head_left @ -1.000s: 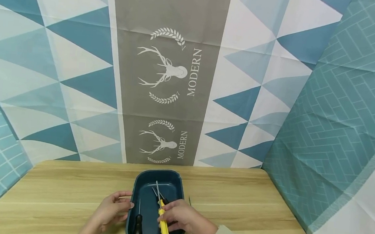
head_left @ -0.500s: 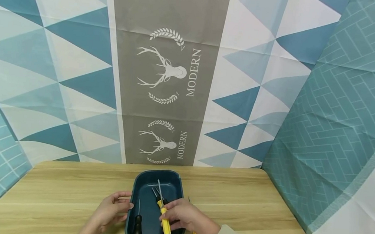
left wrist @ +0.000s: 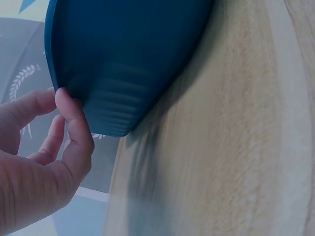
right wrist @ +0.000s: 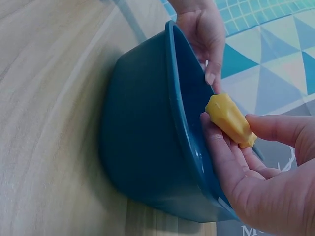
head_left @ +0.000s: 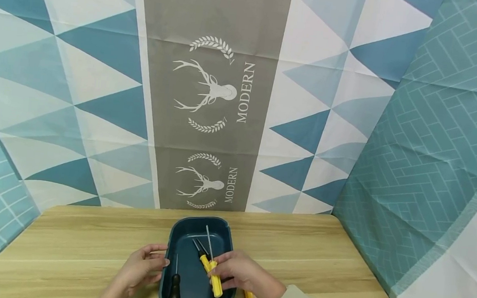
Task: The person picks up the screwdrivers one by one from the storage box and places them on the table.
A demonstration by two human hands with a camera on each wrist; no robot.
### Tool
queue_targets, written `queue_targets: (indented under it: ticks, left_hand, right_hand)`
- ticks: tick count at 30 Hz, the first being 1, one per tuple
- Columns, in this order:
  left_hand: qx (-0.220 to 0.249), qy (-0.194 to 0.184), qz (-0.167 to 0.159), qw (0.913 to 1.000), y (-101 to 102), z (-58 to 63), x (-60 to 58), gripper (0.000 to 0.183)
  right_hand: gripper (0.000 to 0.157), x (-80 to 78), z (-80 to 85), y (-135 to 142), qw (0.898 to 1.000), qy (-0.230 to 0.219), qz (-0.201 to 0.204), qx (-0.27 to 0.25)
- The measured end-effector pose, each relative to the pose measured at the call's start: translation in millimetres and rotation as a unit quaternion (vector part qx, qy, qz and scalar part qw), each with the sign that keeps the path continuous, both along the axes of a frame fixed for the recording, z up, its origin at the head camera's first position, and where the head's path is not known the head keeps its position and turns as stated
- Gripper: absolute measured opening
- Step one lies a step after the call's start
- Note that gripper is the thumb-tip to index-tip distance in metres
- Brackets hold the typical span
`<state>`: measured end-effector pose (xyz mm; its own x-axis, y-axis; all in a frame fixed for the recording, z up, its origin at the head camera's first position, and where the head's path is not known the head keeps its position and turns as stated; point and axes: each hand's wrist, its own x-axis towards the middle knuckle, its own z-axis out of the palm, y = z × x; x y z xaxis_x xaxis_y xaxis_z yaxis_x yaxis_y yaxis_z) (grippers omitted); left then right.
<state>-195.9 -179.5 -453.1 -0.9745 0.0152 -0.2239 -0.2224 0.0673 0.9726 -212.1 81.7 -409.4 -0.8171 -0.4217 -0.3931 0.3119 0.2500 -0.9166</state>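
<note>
A dark blue plastic bin [head_left: 191, 282] stands on the wooden table. My left hand [head_left: 143, 267] pinches its left rim between thumb and fingers, as the left wrist view confirms. Over the bin's right part, my right hand [head_left: 242, 271] holds a screwdriver [head_left: 216, 283] by its yellow handle, thumb on one side and fingers on the other; its metal shaft points away from me. Inside lie a screwdriver with a black handle [head_left: 175, 292], along the left wall, and a yellow-handled tool [head_left: 204, 261] with a black neck, partly behind the held screwdriver.
On the table [head_left: 99, 236], just right of the bin, a yellow-orange handle [head_left: 248, 297] shows from under my right forearm. What it belongs to is hidden. A patterned cloth [head_left: 207, 118] hangs behind the table's back edge.
My right hand has raised the yellow-handled screwdriver and shifted it slightly right, showing more of the yellow tool beneath. My left hand keeps its place on the rim.
</note>
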Motion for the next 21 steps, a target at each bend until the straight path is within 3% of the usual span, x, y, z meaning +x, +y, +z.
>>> queue_targets:
  ticks: [7,21]
  left_hand:
    - [-0.008,-0.007,0.016,0.9998,1,1.4,-0.4,0.052]
    - [-0.009,-0.001,0.013,0.9999,2,-1.6,-1.5,0.051]
  right_hand:
    - [0.028,-2.1,-0.4,5,1.0,0.011,-0.018,0.013]
    - [0.026,-0.4,4.0,18,1.0,0.014,-0.02,0.003]
